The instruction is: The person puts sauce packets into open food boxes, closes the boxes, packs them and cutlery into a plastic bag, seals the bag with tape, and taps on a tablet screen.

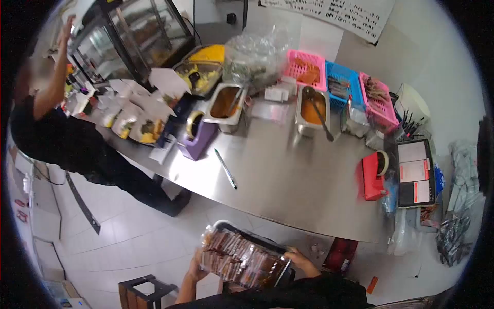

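A clear-sided tray (282,249) with a dark edge is packed with rows of small brown sachets (242,257). It is held in front of my body, below the front edge of the steel table. My left hand (196,268) grips its left end, and my right hand (302,261) is closed on its right end. The fingers under the tray are hidden. On the table nearest the tray lies a pen (225,169).
The steel table (267,175) carries a purple tape dispenser (195,144), a red tape dispenser (371,177), two metal pans of sauce (225,108) and coloured baskets (342,85). A person in dark clothes (67,136) stands at the left. A stool (146,288) is below.
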A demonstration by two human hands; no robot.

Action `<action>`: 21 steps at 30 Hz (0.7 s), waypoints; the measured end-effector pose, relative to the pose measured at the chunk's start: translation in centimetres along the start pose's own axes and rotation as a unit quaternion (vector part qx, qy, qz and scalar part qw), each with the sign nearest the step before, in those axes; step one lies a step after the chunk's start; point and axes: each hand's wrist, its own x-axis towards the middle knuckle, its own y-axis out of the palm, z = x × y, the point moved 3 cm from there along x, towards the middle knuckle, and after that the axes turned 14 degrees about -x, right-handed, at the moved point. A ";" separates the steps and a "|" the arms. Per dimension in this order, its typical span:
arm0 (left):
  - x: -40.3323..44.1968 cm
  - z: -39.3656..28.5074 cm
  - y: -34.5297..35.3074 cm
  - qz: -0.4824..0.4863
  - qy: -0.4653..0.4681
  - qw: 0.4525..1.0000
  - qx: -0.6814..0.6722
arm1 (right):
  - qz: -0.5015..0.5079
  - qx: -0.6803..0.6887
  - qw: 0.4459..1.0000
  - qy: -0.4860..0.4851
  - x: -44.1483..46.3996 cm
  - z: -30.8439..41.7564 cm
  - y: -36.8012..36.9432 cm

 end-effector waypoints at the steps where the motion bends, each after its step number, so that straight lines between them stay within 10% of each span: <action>1: -2.5 -2.0 1.7 -0.006 0.014 1.000 0.007 | 0.050 0.026 0.997 -0.060 -1.2 2.3 1.5; 6: -8.3 -9.2 15.2 0.001 0.067 0.980 0.185 | -0.075 0.008 0.994 -0.077 -13.7 16.1 -0.2; 10: -5.7 -10.3 25.8 0.040 0.059 0.965 0.252 | -0.125 0.329 0.935 -0.048 -16.8 17.0 -2.9; 12: -4.0 -10.2 26.8 -0.044 0.145 0.941 0.301 | -0.190 0.168 0.954 -0.158 -14.2 15.2 -4.6; 15: -3.6 -9.3 25.4 -0.216 0.422 0.429 0.769 | -0.215 0.174 0.952 -0.135 -11.3 15.7 -7.1; 16: -4.5 -8.5 25.7 -0.212 0.438 0.362 0.795 | -0.175 0.346 0.921 -0.024 -12.1 19.7 -6.9; 21: -5.3 -8.2 15.5 -0.386 0.145 0.502 0.760 | -0.136 0.156 0.978 -0.034 -10.7 23.1 -9.1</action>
